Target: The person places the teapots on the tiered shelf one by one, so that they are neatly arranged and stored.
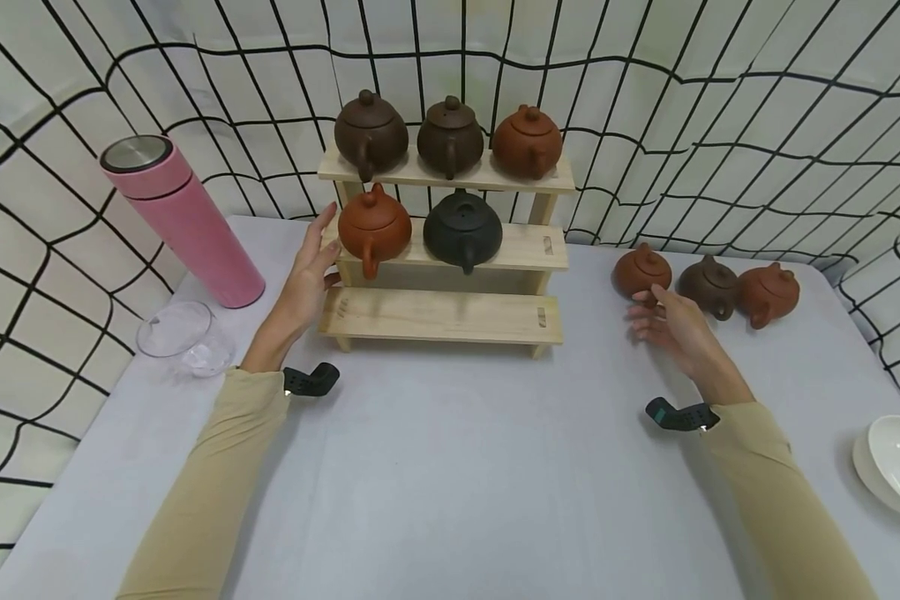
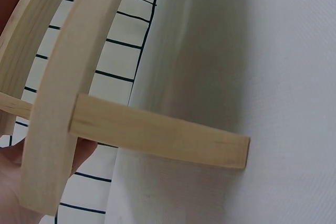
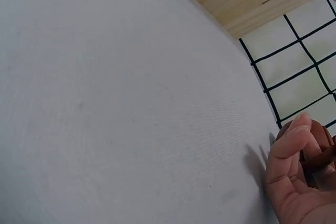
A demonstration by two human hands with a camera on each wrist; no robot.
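Note:
My left hand (image 1: 300, 279) is at the left end of a three-tier wooden rack (image 1: 442, 315), gripping the end of its middle board. In the left wrist view, that hand (image 2: 16, 182) is partly hidden behind a board, with fingertips showing beyond it. My right hand (image 1: 678, 333) pinches a small reddish-brown teapot (image 1: 641, 268) on the table; the right wrist view shows its curled fingers against the pot. Beside that pot stand a dark brown teapot (image 1: 708, 285) and another reddish one (image 1: 768, 293). The middle tier bears an orange teapot (image 1: 375, 221) and a black teapot (image 1: 462, 227).
Two dark brown teapots (image 1: 371, 133) and a reddish teapot (image 1: 528, 142) line the top tier. A pink thermos (image 1: 187, 225) and clear cup-like pieces (image 1: 176, 329) stand left. A white bowl (image 1: 896, 467) is far right. Black wire grid (image 1: 615, 60) encloses the table (image 1: 450, 467).

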